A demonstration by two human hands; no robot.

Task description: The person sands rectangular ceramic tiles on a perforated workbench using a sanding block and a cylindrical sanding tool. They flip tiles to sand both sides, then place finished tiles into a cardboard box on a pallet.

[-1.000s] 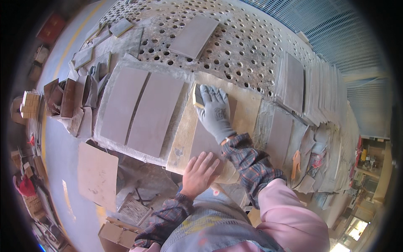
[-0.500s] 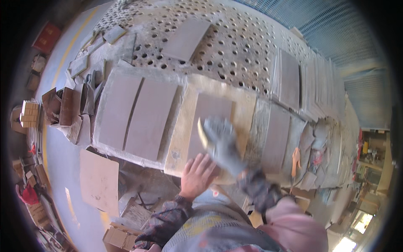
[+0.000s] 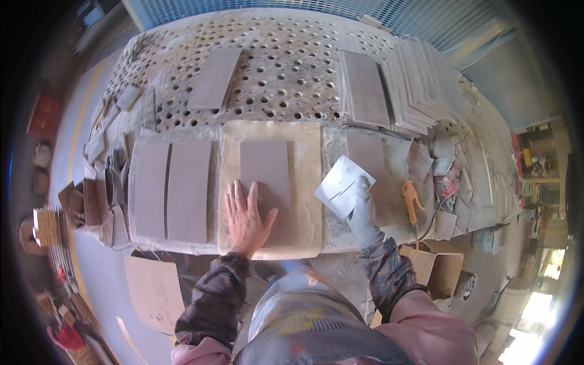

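Left hand (image 3: 248, 222): lying spread over a grey panel (image 3: 264, 161), near the front edge of the surface (image 3: 304, 68).
Gloved right hand (image 3: 363, 216): clamping a pale sheet (image 3: 345, 173).

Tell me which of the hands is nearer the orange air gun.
Right. The right hand is just left of the air gun; the left hand is much farther left, on a panel.

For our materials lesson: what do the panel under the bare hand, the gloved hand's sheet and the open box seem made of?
Panel: possibly painted board, matte; even grey-brown, no glare.
Sheet: perhaps paper or plastic, matte; thin, pale.
Box: likely cardboard, dull; plain brown walls.
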